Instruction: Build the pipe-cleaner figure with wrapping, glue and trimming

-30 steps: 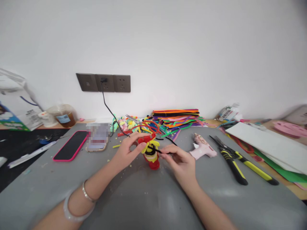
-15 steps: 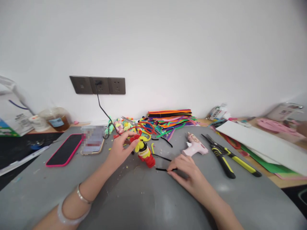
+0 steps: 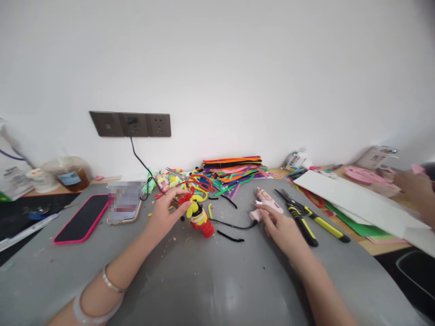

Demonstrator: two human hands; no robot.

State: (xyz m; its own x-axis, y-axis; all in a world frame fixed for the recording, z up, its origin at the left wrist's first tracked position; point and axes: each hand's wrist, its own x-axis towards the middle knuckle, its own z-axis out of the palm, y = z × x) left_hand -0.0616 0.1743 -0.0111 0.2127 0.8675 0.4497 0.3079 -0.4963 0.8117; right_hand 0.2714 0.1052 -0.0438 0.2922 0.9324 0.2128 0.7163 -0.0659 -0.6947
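Note:
A small red and yellow pipe-cleaner figure point(image 3: 201, 219) with a black and cream band leans at the middle of the grey table. My left hand point(image 3: 167, 209) pinches it by its red and yellow top. Over a pink hot glue gun point(image 3: 268, 199) lying on its side, my right hand point(image 3: 280, 226) has its fingers stretched out and apart, touching the handle area. A black cord runs left from the gun's handle. Between the hands lies a short black pipe-cleaner piece point(image 3: 231, 237), with a bent yellow piece point(image 3: 210, 211) beside the figure.
Behind are a bundle of coloured pipe cleaners point(image 3: 234, 162) and small colourful pieces. Yellow-black pliers point(image 3: 307, 217) and white sheets point(image 3: 350, 199) lie right. Two phones, one pink-edged point(image 3: 83, 219), lie left. Another person's hand point(image 3: 413, 188) shows at far right.
My right hand has let go of the black pipe-cleaner piece, leaving it on the table, and moved up and right onto the glue gun. My left hand keeps its hold. The view has shifted slightly.

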